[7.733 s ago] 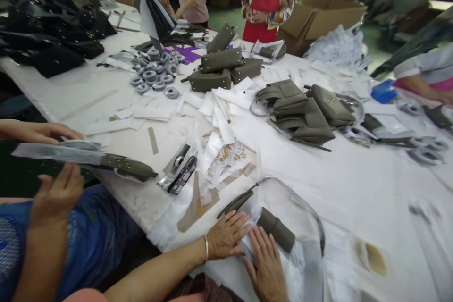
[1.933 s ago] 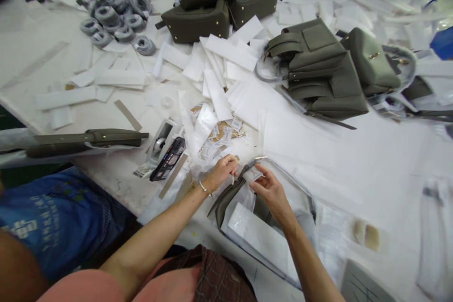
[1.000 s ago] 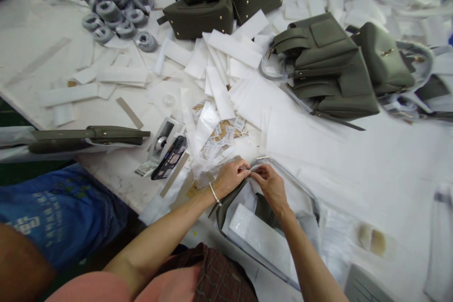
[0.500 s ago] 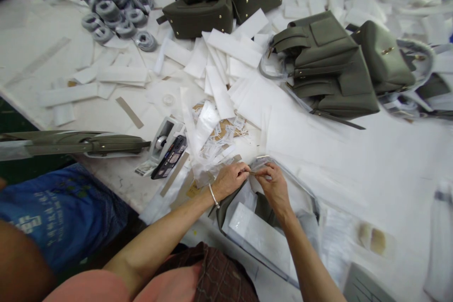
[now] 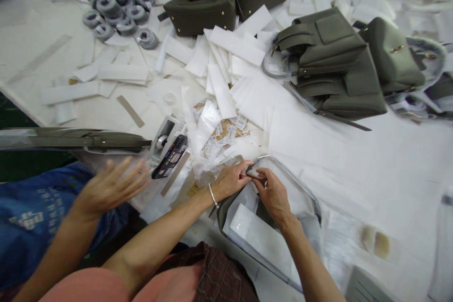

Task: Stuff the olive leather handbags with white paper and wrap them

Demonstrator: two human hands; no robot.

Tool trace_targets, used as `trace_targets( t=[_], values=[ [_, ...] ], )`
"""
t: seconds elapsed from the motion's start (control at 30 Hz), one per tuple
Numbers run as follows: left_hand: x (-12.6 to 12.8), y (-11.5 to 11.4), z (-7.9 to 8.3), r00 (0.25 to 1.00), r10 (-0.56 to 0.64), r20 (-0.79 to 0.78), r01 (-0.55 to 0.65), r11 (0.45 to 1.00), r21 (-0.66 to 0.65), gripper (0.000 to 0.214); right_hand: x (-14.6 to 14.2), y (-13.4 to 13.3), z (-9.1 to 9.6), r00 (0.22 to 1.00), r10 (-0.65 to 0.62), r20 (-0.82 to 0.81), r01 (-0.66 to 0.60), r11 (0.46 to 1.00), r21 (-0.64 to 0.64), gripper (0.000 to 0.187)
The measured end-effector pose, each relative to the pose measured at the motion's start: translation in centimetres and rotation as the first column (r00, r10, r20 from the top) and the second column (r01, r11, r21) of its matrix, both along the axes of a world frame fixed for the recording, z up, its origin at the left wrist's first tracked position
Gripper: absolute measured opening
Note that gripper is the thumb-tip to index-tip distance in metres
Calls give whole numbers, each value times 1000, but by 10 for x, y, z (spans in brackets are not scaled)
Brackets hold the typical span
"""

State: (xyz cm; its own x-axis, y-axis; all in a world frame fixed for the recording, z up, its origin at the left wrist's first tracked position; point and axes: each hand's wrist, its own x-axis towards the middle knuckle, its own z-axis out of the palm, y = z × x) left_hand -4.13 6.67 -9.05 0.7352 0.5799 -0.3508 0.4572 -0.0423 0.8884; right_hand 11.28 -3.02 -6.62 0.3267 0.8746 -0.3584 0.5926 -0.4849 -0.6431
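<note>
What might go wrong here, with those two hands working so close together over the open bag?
The left hand and right hand meet at a thin piece, apparently by the fingertips alone, so it might slip.
The left wrist's bracelet could snag on the loose tags nearby.
The co-worker's hand is close to the phone, which lies near the table's edge and might get knocked.

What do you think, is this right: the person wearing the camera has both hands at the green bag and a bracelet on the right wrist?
Not quite: in the head view, the bracelet is on the left wrist. The rest stands: the left hand and right hand are at the green bag.
</note>
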Motion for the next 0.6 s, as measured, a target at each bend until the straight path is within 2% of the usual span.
trace_targets(
  t=[0.07,0.17,0.27,0.37,0.5,0.6],
  values=[
    [-1,0,-1,998,-52,47,51,998,23,37,-3,1,7,1000,4,-5,-4,1000,26,29],
    [-3,1,-2,988,-109,111,106,994,32,16,-4,3,14,1000,-19,-11,20,997,70,31],
    [-4,4,0,993,-36,117,42,998,-55,12,-2,5,18,990,-138,-36,141,987,75,40],
    [-4,4,3,993,61,105,-41,982,-185,15,0,6,18,943,-278,-182,273,961,-49,48],
    [-6,2,3,985,126,115,-84,944,-318,18,-10,7,15,831,-331,-447,302,943,-138,30],
    [-8,3,2,959,257,120,-181,879,-440,19,-20,10,10,655,-483,-582,448,868,-216,28]
  ],
)
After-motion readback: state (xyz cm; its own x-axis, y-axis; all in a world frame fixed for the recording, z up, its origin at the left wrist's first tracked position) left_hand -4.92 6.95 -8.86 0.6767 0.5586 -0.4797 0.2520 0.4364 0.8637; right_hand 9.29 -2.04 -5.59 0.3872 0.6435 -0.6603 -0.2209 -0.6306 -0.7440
